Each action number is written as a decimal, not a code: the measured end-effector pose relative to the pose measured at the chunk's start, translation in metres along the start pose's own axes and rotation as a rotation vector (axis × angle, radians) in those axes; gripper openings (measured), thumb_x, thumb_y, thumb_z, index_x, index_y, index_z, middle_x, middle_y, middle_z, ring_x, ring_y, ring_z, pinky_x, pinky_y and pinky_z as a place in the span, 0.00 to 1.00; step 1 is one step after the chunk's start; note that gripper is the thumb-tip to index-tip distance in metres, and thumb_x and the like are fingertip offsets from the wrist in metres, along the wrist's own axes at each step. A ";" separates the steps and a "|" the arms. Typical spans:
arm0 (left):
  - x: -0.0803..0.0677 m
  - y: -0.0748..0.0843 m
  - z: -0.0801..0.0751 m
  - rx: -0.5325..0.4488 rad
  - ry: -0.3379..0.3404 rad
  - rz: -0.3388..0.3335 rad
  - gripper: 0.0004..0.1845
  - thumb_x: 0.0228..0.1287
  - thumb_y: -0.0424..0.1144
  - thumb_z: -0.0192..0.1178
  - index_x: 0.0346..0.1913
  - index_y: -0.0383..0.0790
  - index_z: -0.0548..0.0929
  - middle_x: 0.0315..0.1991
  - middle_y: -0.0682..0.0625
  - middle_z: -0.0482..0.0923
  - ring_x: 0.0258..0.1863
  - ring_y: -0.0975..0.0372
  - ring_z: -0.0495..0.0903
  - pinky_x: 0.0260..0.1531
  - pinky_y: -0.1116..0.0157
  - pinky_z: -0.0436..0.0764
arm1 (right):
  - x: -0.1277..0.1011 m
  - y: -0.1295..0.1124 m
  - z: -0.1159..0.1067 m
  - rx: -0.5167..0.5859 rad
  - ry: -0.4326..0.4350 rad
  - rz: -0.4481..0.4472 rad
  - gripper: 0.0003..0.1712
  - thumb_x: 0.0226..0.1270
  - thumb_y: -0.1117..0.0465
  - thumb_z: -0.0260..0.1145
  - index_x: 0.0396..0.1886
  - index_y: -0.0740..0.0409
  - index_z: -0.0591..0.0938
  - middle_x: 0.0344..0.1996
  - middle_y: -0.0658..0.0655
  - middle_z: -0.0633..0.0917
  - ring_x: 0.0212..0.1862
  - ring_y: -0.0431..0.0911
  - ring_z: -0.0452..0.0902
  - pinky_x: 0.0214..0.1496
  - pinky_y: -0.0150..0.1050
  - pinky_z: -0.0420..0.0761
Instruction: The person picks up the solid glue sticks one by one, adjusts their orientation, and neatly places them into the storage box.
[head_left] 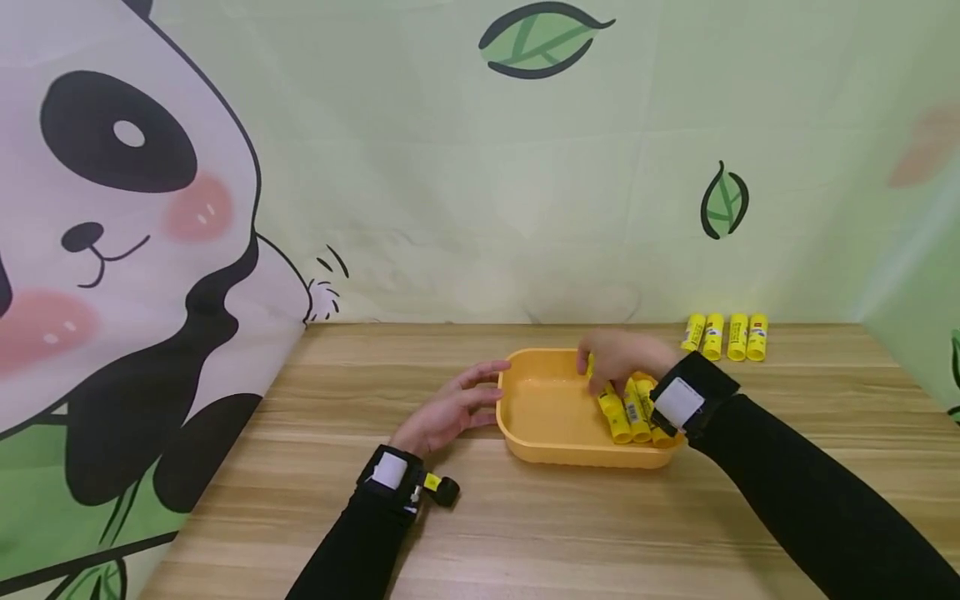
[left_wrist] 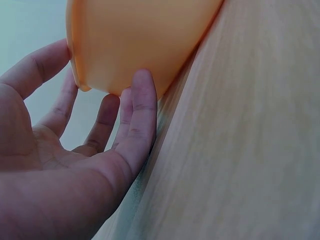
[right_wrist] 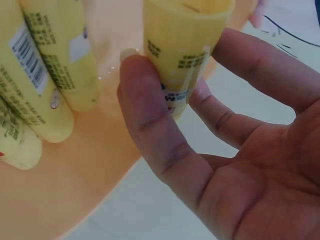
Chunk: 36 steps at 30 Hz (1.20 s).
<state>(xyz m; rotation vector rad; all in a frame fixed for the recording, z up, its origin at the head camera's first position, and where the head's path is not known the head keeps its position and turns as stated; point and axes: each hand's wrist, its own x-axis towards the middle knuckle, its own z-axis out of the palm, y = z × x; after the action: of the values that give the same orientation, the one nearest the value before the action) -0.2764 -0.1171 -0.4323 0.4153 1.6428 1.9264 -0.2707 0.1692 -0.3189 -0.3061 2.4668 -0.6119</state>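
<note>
Near the bench's front edge, two black sleeves w/ wrist cams reach inward. L hand (head_left: 450, 408) lies just left of the orange tray (head_left: 547, 417), fingers (left_wrist: 142, 110) straight and relaxed, tips touching the tray's outer wall — probably steadying it so it doesn't slide. Grip on that side holds nothing.

R hand (head_left: 618, 358) hovers over the tray's right part; its grip is closed on one yellow glue stick (right_wrist: 182, 55), pinched between thumb and fingers, stick roughly upright w/ the label towards the palm. Judging by the angle, it's held by the sides so it can lie alongside the others.

Inside the tray, against its right wall, approx 3 glue sticks in the tray (head_left: 633, 412) lie side by side, touching, parallel — a neat pack that leaves the left part free.

Further back, near the bench's far-right edge, a row of four glue sticks (head_left: 724, 336) lies side by side, well apart from the tray. Behind: panda-and-leaf backdrop (head_left: 127, 208).
</note>
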 end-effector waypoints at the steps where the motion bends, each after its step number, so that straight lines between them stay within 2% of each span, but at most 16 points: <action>1: 0.000 0.000 0.000 0.001 0.000 0.001 0.29 0.78 0.31 0.54 0.78 0.40 0.65 0.71 0.41 0.62 0.62 0.51 0.75 0.60 0.55 0.82 | 0.001 -0.001 0.001 -0.005 -0.005 0.007 0.18 0.68 0.67 0.72 0.54 0.65 0.78 0.36 0.57 0.78 0.28 0.45 0.77 0.38 0.40 0.84; 6: 0.000 0.001 0.001 -0.004 0.005 -0.001 0.28 0.78 0.31 0.54 0.78 0.40 0.66 0.71 0.41 0.63 0.61 0.51 0.75 0.60 0.56 0.82 | 0.005 -0.005 0.003 -0.064 -0.018 0.015 0.16 0.66 0.69 0.73 0.50 0.65 0.78 0.36 0.57 0.78 0.24 0.44 0.75 0.33 0.36 0.83; 10: 0.000 0.001 0.000 0.009 0.003 0.002 0.29 0.78 0.31 0.55 0.78 0.40 0.65 0.71 0.40 0.62 0.62 0.51 0.75 0.60 0.55 0.82 | 0.008 -0.009 0.005 -0.110 -0.025 0.028 0.16 0.65 0.70 0.73 0.49 0.66 0.78 0.34 0.57 0.77 0.24 0.44 0.74 0.33 0.36 0.84; 19: 0.000 0.002 -0.001 0.011 0.004 -0.008 0.29 0.78 0.32 0.55 0.78 0.40 0.66 0.72 0.39 0.61 0.61 0.52 0.76 0.61 0.55 0.81 | 0.020 -0.017 0.013 -0.219 -0.021 0.112 0.15 0.62 0.73 0.74 0.45 0.63 0.79 0.37 0.60 0.78 0.32 0.51 0.82 0.43 0.43 0.90; 24: 0.000 0.002 -0.001 0.011 0.009 -0.009 0.28 0.78 0.32 0.54 0.77 0.41 0.67 0.72 0.40 0.61 0.61 0.51 0.76 0.62 0.55 0.81 | 0.025 -0.023 0.016 -0.266 -0.017 0.130 0.14 0.60 0.75 0.74 0.41 0.64 0.79 0.36 0.61 0.79 0.35 0.53 0.83 0.42 0.44 0.90; 27: 0.000 0.002 -0.001 0.011 0.011 -0.007 0.27 0.78 0.32 0.54 0.77 0.41 0.68 0.71 0.41 0.62 0.61 0.52 0.76 0.62 0.54 0.81 | 0.025 -0.025 0.017 -0.292 0.006 0.130 0.16 0.57 0.74 0.76 0.41 0.64 0.79 0.34 0.60 0.78 0.36 0.53 0.80 0.38 0.38 0.87; 30: 0.000 0.002 -0.001 0.009 0.008 -0.005 0.27 0.79 0.32 0.54 0.77 0.41 0.67 0.71 0.40 0.62 0.61 0.52 0.76 0.62 0.55 0.81 | 0.025 -0.025 0.019 -0.312 0.028 0.126 0.17 0.52 0.74 0.77 0.40 0.64 0.80 0.33 0.60 0.77 0.35 0.53 0.77 0.32 0.37 0.81; 36: -0.001 0.001 -0.001 0.006 -0.009 -0.004 0.29 0.79 0.31 0.53 0.79 0.40 0.65 0.72 0.39 0.61 0.61 0.51 0.76 0.60 0.56 0.82 | 0.026 -0.027 0.025 -0.384 0.013 0.112 0.19 0.50 0.74 0.77 0.38 0.61 0.76 0.34 0.60 0.76 0.37 0.53 0.75 0.34 0.38 0.76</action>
<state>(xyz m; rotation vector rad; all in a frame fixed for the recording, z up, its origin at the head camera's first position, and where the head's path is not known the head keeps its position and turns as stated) -0.2764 -0.1186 -0.4310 0.4227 1.6427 1.9144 -0.2751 0.1279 -0.3364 -0.3082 2.5832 -0.0892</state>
